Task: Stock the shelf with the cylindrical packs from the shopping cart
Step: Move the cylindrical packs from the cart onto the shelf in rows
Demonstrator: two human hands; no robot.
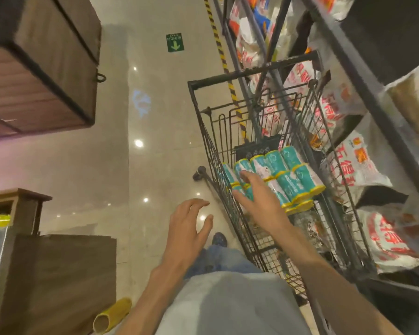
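Several teal cylindrical packs [290,175] with yellow ends lie stacked in the black wire shopping cart [210,151] at the centre right. My right hand [256,197] reaches into the cart with its fingers spread, over the left end of the stack and touching the nearest packs. My left hand [186,226] hovers outside the cart's left wall, fingers relaxed and apart, holding nothing. The dark metal shelf [363,76] stands just right of the cart.
The shelf holds white bags with red print [358,165]. Wooden crates [46,68] hang at upper left, and a wooden cabinet [58,281] stands at lower left with a yellow slipper [111,315] beside it. Glossy tiled floor [155,141] lies between them and the cart.
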